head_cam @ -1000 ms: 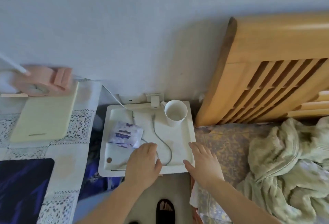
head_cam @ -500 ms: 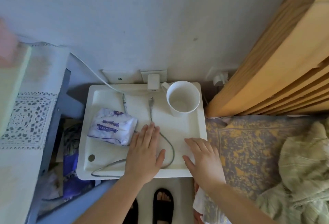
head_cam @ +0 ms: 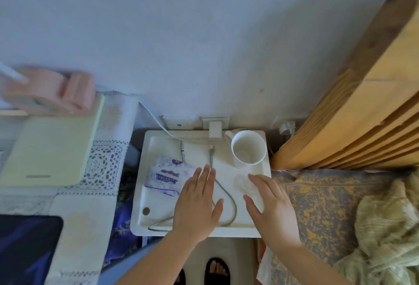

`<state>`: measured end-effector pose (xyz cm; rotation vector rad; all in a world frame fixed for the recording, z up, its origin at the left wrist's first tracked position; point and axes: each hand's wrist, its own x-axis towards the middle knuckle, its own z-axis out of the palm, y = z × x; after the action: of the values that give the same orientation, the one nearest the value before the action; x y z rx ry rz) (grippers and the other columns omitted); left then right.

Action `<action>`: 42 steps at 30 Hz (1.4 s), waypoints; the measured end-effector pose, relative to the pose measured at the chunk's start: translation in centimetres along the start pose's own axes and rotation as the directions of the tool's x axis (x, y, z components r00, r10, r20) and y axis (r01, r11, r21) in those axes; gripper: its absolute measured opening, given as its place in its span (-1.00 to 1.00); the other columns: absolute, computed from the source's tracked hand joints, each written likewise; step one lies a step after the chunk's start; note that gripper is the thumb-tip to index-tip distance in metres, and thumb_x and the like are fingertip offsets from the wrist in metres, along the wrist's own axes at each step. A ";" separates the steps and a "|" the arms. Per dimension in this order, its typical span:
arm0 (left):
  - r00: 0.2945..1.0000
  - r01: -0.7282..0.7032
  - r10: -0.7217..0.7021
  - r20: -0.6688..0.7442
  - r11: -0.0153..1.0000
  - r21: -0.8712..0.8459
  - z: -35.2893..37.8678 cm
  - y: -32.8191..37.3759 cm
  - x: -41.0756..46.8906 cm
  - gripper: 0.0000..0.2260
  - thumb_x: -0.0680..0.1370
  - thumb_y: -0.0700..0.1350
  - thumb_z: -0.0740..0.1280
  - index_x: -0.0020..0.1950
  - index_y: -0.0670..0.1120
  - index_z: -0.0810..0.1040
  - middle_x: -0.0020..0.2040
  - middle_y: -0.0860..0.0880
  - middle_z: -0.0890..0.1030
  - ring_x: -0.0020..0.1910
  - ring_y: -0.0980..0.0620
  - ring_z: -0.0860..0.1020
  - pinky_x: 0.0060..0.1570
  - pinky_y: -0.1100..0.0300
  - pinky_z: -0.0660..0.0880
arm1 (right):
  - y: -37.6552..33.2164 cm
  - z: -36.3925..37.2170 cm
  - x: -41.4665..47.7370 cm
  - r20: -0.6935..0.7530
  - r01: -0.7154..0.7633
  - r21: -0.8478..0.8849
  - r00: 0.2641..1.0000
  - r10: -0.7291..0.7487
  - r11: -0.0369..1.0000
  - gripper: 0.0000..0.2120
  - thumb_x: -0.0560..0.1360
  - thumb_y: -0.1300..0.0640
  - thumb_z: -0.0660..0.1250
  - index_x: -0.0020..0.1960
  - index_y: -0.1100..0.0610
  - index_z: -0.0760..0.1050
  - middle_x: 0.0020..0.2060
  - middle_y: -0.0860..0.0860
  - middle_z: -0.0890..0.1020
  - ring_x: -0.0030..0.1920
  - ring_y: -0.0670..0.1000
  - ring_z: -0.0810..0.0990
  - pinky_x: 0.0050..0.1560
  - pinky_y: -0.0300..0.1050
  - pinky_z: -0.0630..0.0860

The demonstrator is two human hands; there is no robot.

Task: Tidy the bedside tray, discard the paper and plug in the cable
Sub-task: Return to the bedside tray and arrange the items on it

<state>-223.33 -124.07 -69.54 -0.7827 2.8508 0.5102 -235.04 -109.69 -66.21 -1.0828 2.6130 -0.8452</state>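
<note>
On the white rectangular plastic tray (head_cam: 264,228), the crumpled white-and-purple paper packet (head_cam: 166,177) lies toward the left edge, just left of the left hand (head_cam: 196,207), which hovers flat with fingers spread and empty over the middle of the thin grey cable (head_cam: 232,207). The cable's long free run points from that hand's fingertips toward the tray's far edge, its metal plug (head_cam: 211,148) just short of the white wall charger (head_cam: 215,129). The right hand (head_cam: 271,210), also spread and empty, hangs over the near right corner, so the left looks nearer both packet and plug.
</note>
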 end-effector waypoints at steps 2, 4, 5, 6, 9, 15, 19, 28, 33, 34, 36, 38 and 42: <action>1.000 0.006 -0.006 -0.028 1.000 0.007 -3.2 0.0 -0.8 -0.39 0.55 0.17 0.04 0.53 -0.06 0.00 0.55 -0.01 0.02 0.52 0.00 0.00 0.44 0.09 -0.08 | -2.7 -1.3 0.5 -0.034 0.045 0.026 0.998 -0.044 0.999 -0.56 0.39 0.11 0.45 0.24 0.04 0.46 0.11 -0.08 0.56 0.13 -0.09 0.47 0.09 -0.20 0.43; 0.998 0.003 -0.001 -0.067 1.000 0.030 -6.5 -0.4 -1.5 -0.38 0.49 0.14 0.21 0.48 -0.11 0.21 0.49 -0.07 0.26 0.46 -0.07 0.25 0.39 -0.02 0.20 | -5.7 -2.4 1.3 -0.051 0.097 0.060 0.994 -0.094 0.994 -0.55 0.38 0.12 0.46 0.24 0.01 0.46 0.11 -0.12 0.55 0.13 -0.15 0.44 0.09 -0.24 0.40; 0.994 -0.004 0.007 -0.107 1.000 0.030 -8.1 -0.8 -1.9 -0.38 0.46 0.11 0.27 0.45 -0.13 0.28 0.45 -0.09 0.35 0.41 -0.10 0.33 0.33 -0.05 0.32 | -7.3 -2.9 1.8 -0.061 0.116 0.083 0.992 -0.112 0.990 -0.56 0.38 0.12 0.46 0.23 0.01 0.46 0.11 -0.14 0.54 0.13 -0.17 0.43 0.09 -0.26 0.39; 0.989 -0.006 0.009 -0.150 1.000 0.022 -9.6 -1.3 -2.3 -0.39 0.44 0.09 0.31 0.43 -0.14 0.32 0.42 -0.10 0.39 0.39 -0.11 0.37 0.30 -0.08 0.37 | -8.9 -3.4 2.4 -0.078 0.132 0.109 0.989 -0.124 0.985 -0.57 0.38 0.12 0.45 0.22 0.01 0.46 0.10 -0.15 0.53 0.12 -0.18 0.44 0.08 -0.26 0.40; 0.966 0.038 -0.035 -0.257 0.999 0.009 -13.7 -3.6 -3.7 -0.40 0.43 0.06 0.32 0.42 -0.14 0.34 0.42 -0.10 0.40 0.40 -0.10 0.35 0.33 -0.08 0.33 | -13.5 -4.1 4.3 -0.120 0.173 0.176 0.981 -0.153 0.969 -0.61 0.39 0.13 0.44 0.20 0.04 0.49 0.08 -0.12 0.56 0.08 -0.18 0.45 0.08 -0.22 0.44; 0.916 0.200 -0.164 -0.366 0.978 0.063 -19.9 -11.5 -8.9 -0.47 0.49 0.07 0.20 0.38 -0.18 0.38 0.40 -0.14 0.42 0.38 -0.13 0.38 0.31 -0.11 0.33 | -23.2 -2.0 6.3 -0.057 0.236 0.259 0.972 -0.229 0.937 -0.61 0.38 0.17 0.43 0.19 0.02 0.51 0.06 -0.17 0.50 0.10 -0.12 0.46 0.08 -0.25 0.36; 0.872 0.342 -0.289 -0.396 0.937 0.069 -21.8 -18.2 -12.7 -0.44 0.47 0.07 0.31 0.39 -0.18 0.36 0.41 -0.14 0.40 0.40 -0.12 0.36 0.35 -0.08 0.29 | -29.2 1.8 6.5 0.051 0.280 0.301 0.950 -0.308 0.912 -0.61 0.39 0.15 0.41 0.21 0.00 0.49 0.09 -0.16 0.50 0.11 -0.10 0.47 0.06 -0.21 0.40; 0.825 0.449 -0.433 -0.362 0.893 -0.044 -19.4 -28.6 -17.1 -0.40 0.56 0.20 0.05 0.49 -0.13 0.16 0.52 -0.07 0.20 0.50 -0.01 0.13 0.47 0.09 0.09 | -37.8 11.3 8.2 0.232 0.259 0.338 0.909 -0.346 0.905 -0.60 0.43 0.14 0.36 0.26 0.02 0.45 0.17 -0.09 0.49 0.10 -0.05 0.50 0.06 -0.23 0.37; 0.832 0.400 -0.384 -0.401 0.915 -0.047 -17.9 -29.7 -17.4 -0.44 0.55 0.20 0.07 0.39 -0.15 0.35 0.42 -0.10 0.40 0.42 -0.06 0.32 0.37 0.02 0.32 | -40.4 15.1 10.2 0.245 0.274 0.300 0.904 -0.351 0.914 -0.60 0.45 0.09 0.35 0.28 0.01 0.43 0.21 -0.07 0.49 0.14 -0.04 0.49 0.07 -0.24 0.34; 0.827 0.402 -0.388 -0.406 0.914 -0.055 -17.7 -29.9 -17.4 -0.45 0.56 0.20 0.07 0.39 -0.15 0.36 0.42 -0.09 0.40 0.42 -0.05 0.32 0.38 0.01 0.31 | -40.8 15.7 10.6 0.246 0.279 0.289 0.903 -0.353 0.915 -0.60 0.46 0.09 0.35 0.29 0.01 0.43 0.22 -0.06 0.48 0.15 -0.03 0.49 0.06 -0.25 0.34; 0.819 0.410 -0.399 -0.413 0.910 -0.067 -17.1 -30.1 -17.4 -0.45 0.56 0.20 0.07 0.40 -0.14 0.36 0.43 -0.08 0.38 0.43 -0.04 0.30 0.41 0.02 0.27 | -41.5 16.8 11.2 0.244 0.291 0.268 0.902 -0.357 0.918 -0.59 0.46 0.09 0.35 0.30 0.01 0.42 0.25 -0.06 0.48 0.17 -0.02 0.49 0.05 -0.26 0.33; 0.815 0.408 -0.401 -0.418 0.910 -0.077 -16.9 -30.3 -17.4 -0.45 0.56 0.20 0.06 0.41 -0.13 0.34 0.44 -0.06 0.37 0.45 -0.02 0.27 0.42 0.03 0.21 | -41.8 17.5 11.7 0.235 0.302 0.237 0.904 -0.356 0.923 -0.58 0.46 0.10 0.35 0.30 0.02 0.42 0.27 -0.05 0.48 0.16 0.02 0.51 0.02 -0.23 0.35; 0.812 0.404 -0.410 -0.416 0.908 -0.106 -16.7 -30.6 -17.3 -0.45 0.55 0.22 0.08 0.42 -0.10 0.33 0.45 -0.02 0.35 0.46 0.02 0.24 0.41 0.04 0.21 | -42.3 18.3 12.4 0.209 0.324 0.180 0.910 -0.358 0.929 -0.56 0.43 0.14 0.34 0.31 0.03 0.42 0.29 0.00 0.50 0.18 0.09 0.51 0.19 -0.01 0.44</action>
<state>-193.44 -146.61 -58.86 -1.6468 2.9048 0.3209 -212.13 -150.39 -56.57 -1.5240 2.1644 -0.8876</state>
